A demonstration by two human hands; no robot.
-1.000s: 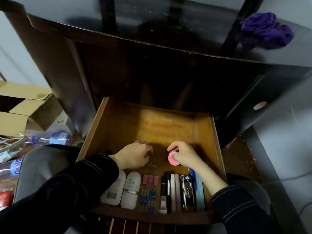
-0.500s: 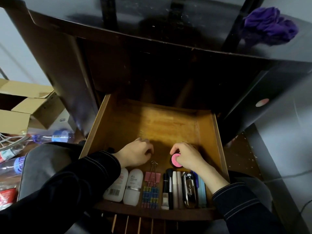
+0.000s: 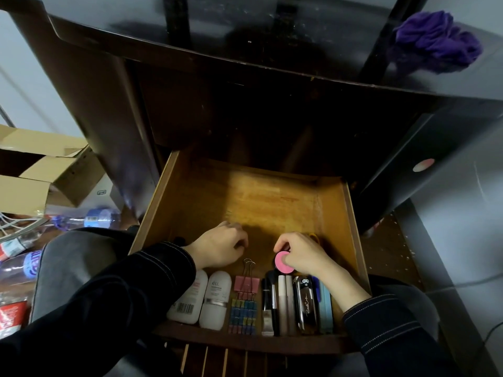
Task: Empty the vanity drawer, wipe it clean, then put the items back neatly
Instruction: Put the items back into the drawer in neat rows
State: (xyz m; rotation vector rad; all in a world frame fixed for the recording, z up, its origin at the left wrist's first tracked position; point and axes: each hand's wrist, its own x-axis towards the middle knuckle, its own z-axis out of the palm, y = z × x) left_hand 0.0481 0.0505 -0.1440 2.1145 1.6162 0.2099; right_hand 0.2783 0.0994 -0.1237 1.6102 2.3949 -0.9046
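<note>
Your right hand (image 3: 304,253) held the small round pink compact (image 3: 282,262) pinched between thumb and fingers, low over the floor of the open wooden vanity drawer (image 3: 272,197), just behind the front row. Your left hand (image 3: 220,247) was loosely curled beside it; whether it grasped anything could not be told, as the fingers (image 3: 239,242) were turned under.

The front row was already lined up: two white oval bottles (image 3: 202,297), a pink binder clip (image 3: 247,283) above a strip of small coloured clips (image 3: 244,312), then a black brush (image 3: 272,297), pale tubes (image 3: 285,303), a glossy black case (image 3: 304,306) and a light blue flat case (image 3: 325,306). The step looked like putting things back, so the compact was best set flat, touching the top ends of the brush and tubes, square to the row, without nudging them askew. A yellowish object (image 3: 314,236) showed behind your right hand, too hidden to identify. The purple crumpled cloth (image 3: 432,40) lay up on the dark bench (image 3: 272,31), which suggested wiping was done
</note>
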